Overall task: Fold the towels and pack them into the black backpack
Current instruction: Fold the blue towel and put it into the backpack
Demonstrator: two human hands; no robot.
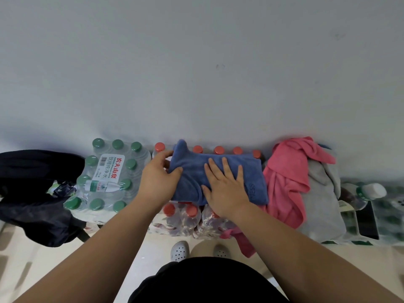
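A plush blue towel [190,171], folded into a thick rectangle, lies atop a shrink-wrapped pack of red-capped bottles [183,217]. The left hand [157,178] pinches its left edge; the right hand [225,189] presses flat on it, fingers spread. A crumpled pink towel [286,171] and grey towel [319,193] lie to the right, and the slumped black backpack [32,193] sits far left.

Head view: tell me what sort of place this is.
Likely an indoor storage corner: shrink-wrapped packs of bottled water set against a bare wall, a blue towel being folded on them, a black backpack beside.
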